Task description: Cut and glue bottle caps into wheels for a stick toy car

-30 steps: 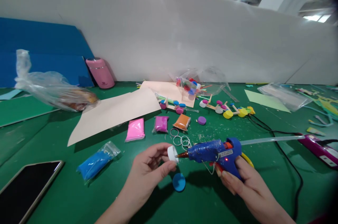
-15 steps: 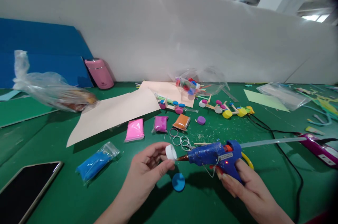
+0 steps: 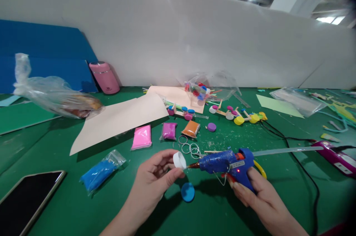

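Note:
Between thumb and fingers, my left hand holds a white bottle cap, its hollow side turned toward the right. My right hand is wrapped round the handle of a blue glue gun with a small red light lit. The gun's brown nozzle points left, close to the cap's rim. A clear glue stick sticks out of the gun's back. Below the nozzle, a blue cap lies on the green table. Several pale rings lie behind the cap in my hand.
Pink, magenta, orange and blue packets lie around. Cap-wheeled stick models stand farther back. A phone is at left, a power strip and black cable at right.
The white cap has tilted slightly and shifted a little left, so a small gap shows between its rim and the nozzle. Both hands keep their holds.

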Available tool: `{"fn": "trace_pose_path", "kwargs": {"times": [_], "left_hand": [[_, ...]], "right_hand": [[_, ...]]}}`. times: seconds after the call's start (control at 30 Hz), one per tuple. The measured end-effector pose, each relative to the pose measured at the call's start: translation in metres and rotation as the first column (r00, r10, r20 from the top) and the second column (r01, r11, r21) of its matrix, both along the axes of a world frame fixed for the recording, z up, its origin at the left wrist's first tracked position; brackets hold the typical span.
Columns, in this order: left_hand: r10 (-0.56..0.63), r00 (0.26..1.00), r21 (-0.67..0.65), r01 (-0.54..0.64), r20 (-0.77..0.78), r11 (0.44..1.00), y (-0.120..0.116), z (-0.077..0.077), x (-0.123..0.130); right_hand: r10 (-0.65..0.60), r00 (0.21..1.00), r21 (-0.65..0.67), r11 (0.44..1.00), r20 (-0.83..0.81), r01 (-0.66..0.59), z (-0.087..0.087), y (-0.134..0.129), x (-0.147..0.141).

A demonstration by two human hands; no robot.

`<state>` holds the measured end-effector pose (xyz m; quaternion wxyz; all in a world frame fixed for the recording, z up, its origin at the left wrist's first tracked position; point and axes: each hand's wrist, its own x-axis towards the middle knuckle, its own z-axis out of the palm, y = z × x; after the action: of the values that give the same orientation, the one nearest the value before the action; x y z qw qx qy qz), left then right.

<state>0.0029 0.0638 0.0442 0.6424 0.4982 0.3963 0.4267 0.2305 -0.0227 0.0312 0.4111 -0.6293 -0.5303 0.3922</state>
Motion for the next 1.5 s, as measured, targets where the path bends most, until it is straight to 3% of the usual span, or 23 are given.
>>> {"fn": "trace_pose_path", "kwargs": {"times": [0.4, 0.57, 0.67, 0.73, 0.8, 0.97, 1.1, 1.2, 1.23, 1.3, 1.37, 1.43, 1.5], "left_hand": [[-0.064, 0.998, 0.003, 0.064, 0.002, 0.998, 0.001, -0.001, -0.002], [-0.064, 0.998, -0.001, 0.064, -0.026, 0.998, 0.0, -0.001, -0.001], [-0.026, 0.999, -0.011, 0.025, -0.035, 1.0, -0.001, -0.002, -0.001], [-0.005, 0.999, -0.007, 0.004, -0.038, 1.0, 0.0, -0.002, -0.001], [0.018, 0.999, 0.007, -0.018, -0.038, 1.0, 0.001, -0.002, -0.001], [0.092, 0.995, 0.041, -0.09, -0.035, 0.995, 0.004, -0.003, -0.003], [0.099, 0.995, 0.068, -0.097, -0.021, 0.993, 0.006, -0.004, -0.004], [0.115, 0.993, 0.088, -0.112, -0.038, 0.99, 0.006, -0.004, -0.005], [0.119, 0.992, 0.091, -0.114, -0.046, 0.989, 0.006, -0.004, -0.005], [0.117, 0.991, 0.098, -0.111, -0.059, 0.989, 0.007, -0.005, -0.005], [0.111, 0.992, 0.104, -0.105, -0.062, 0.989, 0.007, -0.006, -0.004], [0.116, 0.992, 0.107, -0.11, -0.055, 0.988, 0.008, -0.006, -0.004], [0.125, 0.991, 0.1, -0.12, -0.045, 0.988, 0.008, -0.006, -0.003]], "right_hand": [[0.013, 0.991, -0.025, 1.0, -0.132, -0.016, 0.0, 0.005, -0.003], [-0.152, 0.972, -0.011, 0.988, -0.181, 0.152, -0.004, 0.012, 0.008], [-0.302, 0.953, 0.01, 0.953, 0.0, 0.302, 0.0, 0.019, 0.033], [-0.331, 0.913, 0.039, 0.942, 0.238, 0.332, 0.001, 0.024, 0.054], [-0.305, 0.822, 0.062, 0.947, 0.48, 0.315, -0.002, 0.029, 0.073], [-0.296, 0.714, 0.044, 0.936, 0.635, 0.348, -0.02, 0.035, 0.102], [-0.349, 0.614, 0.123, 0.917, 0.708, 0.38, -0.02, 0.032, 0.098], [-0.362, 0.603, 0.224, 0.929, 0.711, 0.294, -0.007, 0.027, 0.065], [-0.32, 0.649, 0.259, 0.947, 0.69, 0.192, -0.002, 0.025, 0.048], [-0.042, 0.765, 0.192, 0.975, 0.643, -0.108, 0.006, 0.021, 0.009], [0.219, 0.751, 0.115, 0.924, 0.623, -0.365, 0.01, 0.021, -0.027], [0.37, 0.706, 0.015, 0.88, 0.604, -0.474, 0.01, 0.023, -0.053], [0.432, 0.663, -0.058, 0.86, 0.611, -0.506, 0.009, 0.026, -0.067]]}}
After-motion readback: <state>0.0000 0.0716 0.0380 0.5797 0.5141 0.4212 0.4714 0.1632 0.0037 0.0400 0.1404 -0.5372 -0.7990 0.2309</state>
